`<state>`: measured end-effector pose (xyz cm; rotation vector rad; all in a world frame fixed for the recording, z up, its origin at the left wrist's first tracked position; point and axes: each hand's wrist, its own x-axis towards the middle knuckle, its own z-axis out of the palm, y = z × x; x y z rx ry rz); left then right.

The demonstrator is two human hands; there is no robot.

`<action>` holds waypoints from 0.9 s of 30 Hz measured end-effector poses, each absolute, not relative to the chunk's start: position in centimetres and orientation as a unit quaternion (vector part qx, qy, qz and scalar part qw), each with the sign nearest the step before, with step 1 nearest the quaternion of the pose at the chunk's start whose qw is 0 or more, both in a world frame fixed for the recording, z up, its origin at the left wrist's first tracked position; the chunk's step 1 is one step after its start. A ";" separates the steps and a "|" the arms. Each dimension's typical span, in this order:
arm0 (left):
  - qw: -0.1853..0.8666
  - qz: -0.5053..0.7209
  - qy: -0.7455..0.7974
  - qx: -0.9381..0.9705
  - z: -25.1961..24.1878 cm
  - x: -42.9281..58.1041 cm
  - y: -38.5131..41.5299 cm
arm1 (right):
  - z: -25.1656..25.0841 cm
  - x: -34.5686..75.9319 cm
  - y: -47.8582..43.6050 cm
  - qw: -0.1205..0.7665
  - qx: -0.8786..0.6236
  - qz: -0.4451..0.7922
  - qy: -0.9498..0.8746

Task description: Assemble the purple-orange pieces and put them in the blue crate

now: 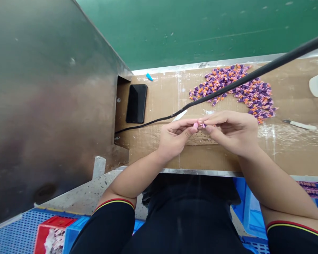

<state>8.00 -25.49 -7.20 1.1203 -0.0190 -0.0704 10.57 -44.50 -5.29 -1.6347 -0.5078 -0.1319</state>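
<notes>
My left hand and right hand meet above the cardboard-covered bench top, fingertips almost touching. The left fingers pinch a small pink piece. The right fingers pinch a small purple piece, and the two pieces seem to touch. Their exact shape is partly hidden by my fingers. Beyond my hands lies a loose pile of small purple and orange pieces. A white-handled knife lies to the right of my right hand.
A black phone and a small blue cone lie at the bench's left end. A black cable crosses above the bench. A steel panel stands at the left, a green wall behind. Blue crates and a red crate sit below.
</notes>
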 end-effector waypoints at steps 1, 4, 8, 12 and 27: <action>0.849 -0.035 -0.009 0.527 -7.2 8.0 -25.5 | -5.1 10.7 -44.7 0.660 -0.717 -0.047 -0.222; 0.858 -0.042 -0.012 0.511 -7.4 8.1 -25.5 | -4.6 11.5 -46.0 0.603 -0.753 -0.051 -0.258; 0.858 -0.048 0.023 0.511 -7.7 8.3 -25.4 | -4.1 13.4 -48.6 0.422 -0.830 -0.128 -0.341; 0.863 -0.049 0.033 0.501 -7.6 8.4 -25.4 | -4.2 14.7 -50.2 0.313 -0.854 -0.105 -0.402; 0.852 -0.058 0.037 0.520 -7.3 8.2 -25.3 | -5.2 15.3 -50.5 0.308 -0.852 -0.050 -0.421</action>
